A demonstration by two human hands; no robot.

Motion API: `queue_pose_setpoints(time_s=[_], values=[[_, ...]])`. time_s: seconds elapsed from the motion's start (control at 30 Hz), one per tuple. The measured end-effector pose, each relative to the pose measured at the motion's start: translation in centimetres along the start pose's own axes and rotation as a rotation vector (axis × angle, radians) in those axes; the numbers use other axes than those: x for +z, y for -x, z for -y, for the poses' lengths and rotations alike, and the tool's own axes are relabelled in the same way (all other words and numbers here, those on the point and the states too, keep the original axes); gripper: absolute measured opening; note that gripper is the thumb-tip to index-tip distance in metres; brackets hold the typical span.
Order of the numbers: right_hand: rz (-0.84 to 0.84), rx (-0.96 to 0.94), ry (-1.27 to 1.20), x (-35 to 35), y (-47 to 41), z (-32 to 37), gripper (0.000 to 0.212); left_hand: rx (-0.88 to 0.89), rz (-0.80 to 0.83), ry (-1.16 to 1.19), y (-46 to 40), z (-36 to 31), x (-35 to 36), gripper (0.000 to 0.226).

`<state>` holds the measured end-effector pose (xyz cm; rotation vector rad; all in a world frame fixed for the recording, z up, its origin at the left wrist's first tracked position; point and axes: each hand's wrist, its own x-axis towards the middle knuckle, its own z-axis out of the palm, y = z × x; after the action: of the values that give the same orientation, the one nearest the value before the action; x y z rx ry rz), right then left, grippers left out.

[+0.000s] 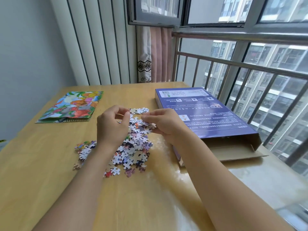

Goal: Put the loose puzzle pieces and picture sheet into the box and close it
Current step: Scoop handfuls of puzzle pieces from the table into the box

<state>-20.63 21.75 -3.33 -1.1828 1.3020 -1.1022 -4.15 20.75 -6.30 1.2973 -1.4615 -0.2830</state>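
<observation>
A heap of loose puzzle pieces (133, 147) lies in the middle of the wooden table (50, 164). My left hand (113, 124) hovers over the heap's far end with curled fingers pinching pieces. My right hand (165, 124) sits beside it, fingers and thumb gripping a small bunch of pieces. A smaller cluster of pieces (84, 150) lies to the left of my left forearm. The colourful picture sheet (73, 105) lies flat at the far left. The purple box (205, 112) lies flat on the right, its near end flap (236, 150) open.
A metal railing (233, 64) and windows run along the table's right side, just behind the box. A curtain (153, 54) hangs at the far corner. The table's near half shows bare wood.
</observation>
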Motion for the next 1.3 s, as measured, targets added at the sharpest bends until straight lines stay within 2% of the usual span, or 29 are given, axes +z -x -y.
queue_pose_setpoints(time_s=[0.13,0.33,0.4,0.5,0.63,0.73,0.8,0.87,0.93,1.03,1.1,1.2,1.3], values=[[-0.023,-0.019,-0.038,-4.1,3.3,0.1,0.008,0.2,0.119,0.099,2.3,-2.8,1.5,0.004],[-0.155,0.045,-0.022,-12.4,8.4,-1.6,0.009,0.497,0.59,0.071,6.7,-5.0,5.3,0.01],[-0.213,0.087,0.012,-14.1,9.3,-2.8,0.008,0.559,0.676,-0.007,7.7,-4.9,6.2,0.017],[-0.313,0.13,0.034,-15.3,9.7,-4.1,0.008,0.647,0.724,-0.122,8.5,-4.5,6.8,0.032],[-0.446,0.11,0.145,-15.3,8.7,-5.1,0.014,0.653,0.763,-0.144,8.6,-4.3,6.6,0.033],[-0.518,0.147,0.001,-14.8,7.7,-5.0,0.021,0.669,0.76,-0.146,8.6,-4.3,6.6,0.036],[-0.462,0.189,-0.145,-14.4,7.8,-4.5,0.014,0.672,0.769,-0.16,8.5,-4.4,6.5,0.04],[-0.371,0.186,-0.199,-14.4,8.4,-4.2,0.021,0.682,0.771,-0.164,8.6,-4.4,6.6,0.036],[-0.301,0.151,-0.008,-14.8,9.3,-4.4,0.022,0.698,0.767,-0.157,8.5,-4.4,6.7,0.026],[-0.331,-0.114,0.747,-15.9,10.5,-5.3,0.03,0.695,0.77,-0.154,8.4,-4.3,6.8,0.02],[-0.246,-0.287,0.892,-16.4,10.8,-5.5,0.026,0.705,0.775,-0.156,8.2,-4.3,6.7,0.019],[0.047,-0.371,1.07,-16.2,10.2,-5.9,0.022,0.722,0.772,-0.161,8.1,-4.2,6.7,0.015],[0.107,-0.415,1.205,-16.2,8.7,-5.8,0.022,0.709,0.766,-0.139,8.1,-4.1,6.7,0.015]])
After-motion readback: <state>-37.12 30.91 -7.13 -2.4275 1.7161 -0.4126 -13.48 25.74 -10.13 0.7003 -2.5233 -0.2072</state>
